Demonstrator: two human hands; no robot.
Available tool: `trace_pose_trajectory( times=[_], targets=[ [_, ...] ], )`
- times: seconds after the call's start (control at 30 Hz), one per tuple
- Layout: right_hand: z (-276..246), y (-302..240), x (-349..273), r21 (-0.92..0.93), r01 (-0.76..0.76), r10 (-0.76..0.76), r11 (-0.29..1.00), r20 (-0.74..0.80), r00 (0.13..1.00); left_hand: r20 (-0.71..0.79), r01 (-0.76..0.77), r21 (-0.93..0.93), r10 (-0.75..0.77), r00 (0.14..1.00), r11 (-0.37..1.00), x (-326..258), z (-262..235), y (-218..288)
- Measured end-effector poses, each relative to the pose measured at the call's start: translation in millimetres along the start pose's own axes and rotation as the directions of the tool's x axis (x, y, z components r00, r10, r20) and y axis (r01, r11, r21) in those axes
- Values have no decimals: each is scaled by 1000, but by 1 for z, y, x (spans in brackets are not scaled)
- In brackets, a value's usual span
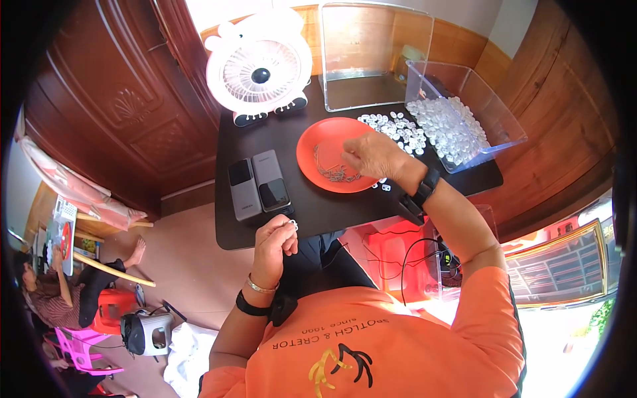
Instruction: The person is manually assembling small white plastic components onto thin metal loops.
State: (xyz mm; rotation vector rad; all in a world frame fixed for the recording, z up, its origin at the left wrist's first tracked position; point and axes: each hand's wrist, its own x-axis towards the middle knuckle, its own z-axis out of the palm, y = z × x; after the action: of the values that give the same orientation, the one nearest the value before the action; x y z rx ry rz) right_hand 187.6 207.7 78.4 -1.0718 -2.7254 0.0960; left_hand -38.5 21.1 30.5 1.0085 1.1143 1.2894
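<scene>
My left hand (273,244) is closed at the table's near edge, with a small white plastic piece (293,225) pinched between thumb and finger. Over the right part of a round orange-red plate (312,142), my right hand (377,154) has its fingers pressed together; whatever is in them is hidden. Thin metal pieces (337,174), like small pins or hooks, lie in a loose heap on the plate, just below those fingertips. Beyond my right hand, many white oval plastic pieces (398,129) are spread over the dark table (265,229).
Two grey phone-like devices (247,202) lie left of the plate. A white animal-shaped fan (261,74) stands behind them. At the back right, a clear bin (494,142) holds more white pieces, beside an upright clear box (375,56). Another person (50,295) sits at far left.
</scene>
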Motion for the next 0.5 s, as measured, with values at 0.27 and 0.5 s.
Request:
trace_pose_trajectory(
  times=[0.27, 0.5],
  targets=[
    [8, -20, -18, 73, -59, 59, 996, -6, 998, 21, 8, -118, -5, 1000, 993, 6, 12, -2],
    [14, -20, -15, 477, -103, 151, 873, -63, 986, 54, 60, -83, -56, 997, 995, 6, 19, -7]
  ],
)
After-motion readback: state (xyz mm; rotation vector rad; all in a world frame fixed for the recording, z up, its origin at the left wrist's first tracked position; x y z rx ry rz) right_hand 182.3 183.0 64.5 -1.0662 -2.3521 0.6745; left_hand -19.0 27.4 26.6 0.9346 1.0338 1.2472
